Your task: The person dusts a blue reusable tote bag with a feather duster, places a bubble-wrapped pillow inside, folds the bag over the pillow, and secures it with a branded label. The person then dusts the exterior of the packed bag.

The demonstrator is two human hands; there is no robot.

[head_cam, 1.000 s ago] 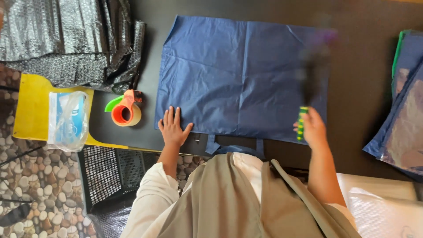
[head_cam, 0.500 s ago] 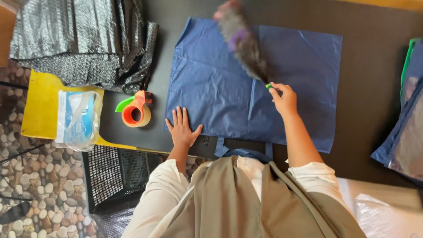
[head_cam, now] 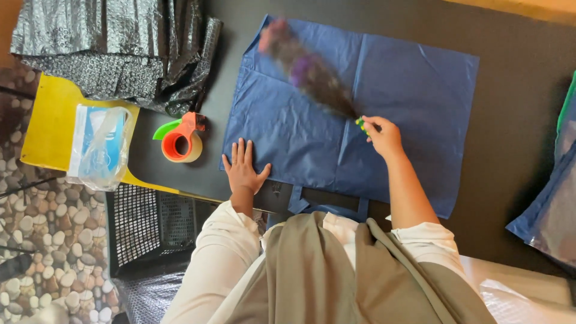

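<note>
Clamped around a green and yellow handle, the right hand (head_cam: 383, 134) holds a feather duster (head_cam: 306, 69) whose dark purplish head is blurred and lies out toward ten o'clock from the fist, over the upper left part of a blue fabric bag (head_cam: 408, 108). That bag lies spread flat on a dark tabletop (head_cam: 516, 42), its handles hanging at the near edge by the person's body. At about eight o'clock from the duster, the left hand (head_cam: 243, 168) lies palm down with fingers spread, gripping nothing, pressing the bag's lower left corner. Just beside that hand, at ten o'clock from it, sits an orange tape dispenser (head_cam: 179, 139) with a green tab. Farther out at nine o'clock a clear plastic packet (head_cam: 99, 144) rests on a yellow board (head_cam: 51, 117). Black bubble wrap (head_cam: 114, 48) is heaped at the table's far left corner. A black mesh crate (head_cam: 150, 225) stands below the table edge.
</note>
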